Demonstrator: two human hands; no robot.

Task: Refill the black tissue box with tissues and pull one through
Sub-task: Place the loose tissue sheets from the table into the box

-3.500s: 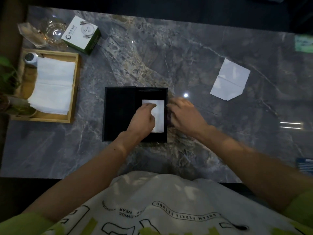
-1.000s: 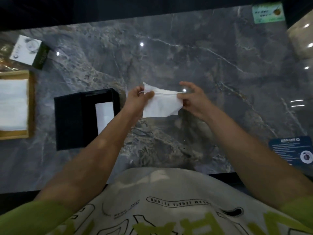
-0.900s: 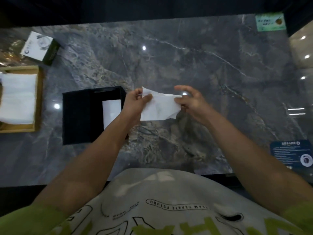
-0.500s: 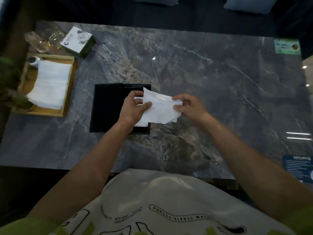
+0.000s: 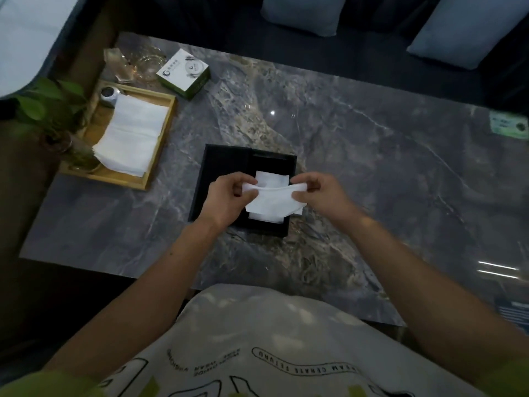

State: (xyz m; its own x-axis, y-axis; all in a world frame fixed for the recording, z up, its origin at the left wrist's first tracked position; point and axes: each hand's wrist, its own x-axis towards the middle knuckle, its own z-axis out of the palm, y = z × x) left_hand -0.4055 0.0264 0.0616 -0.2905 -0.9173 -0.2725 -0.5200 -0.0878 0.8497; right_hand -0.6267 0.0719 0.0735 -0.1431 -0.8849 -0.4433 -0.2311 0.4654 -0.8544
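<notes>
Table (image 5: 372,167) of grey veined marble under everything. At its left end, wooden tray (image 5: 160,138), loaded with a spare stack of tissues (image 5: 131,136); looked plentiful, so refilling judged only partly done. At the table's middle, black tissue box (image 5: 223,167), lying open with its dark flap to the left. Carried a small white pile (image 5: 270,179) in its right half, probably only a few sheets deep, though too dim to say for sure. Not yet closed, and nothing yet drawn through any slot: judged the larger share of the job, along with more loading from the tray. Just above the box, left hand (image 5: 226,196) and right hand (image 5: 323,193), wrists bent inward, palms turned toward each other. Pinched a single tissue (image 5: 272,200) by its upper corners, thumb against curled fingers on each side, left hand at the left corner and right hand at the right. Sagged in a shallow curve between the two grips, directly over the pile in the box
</notes>
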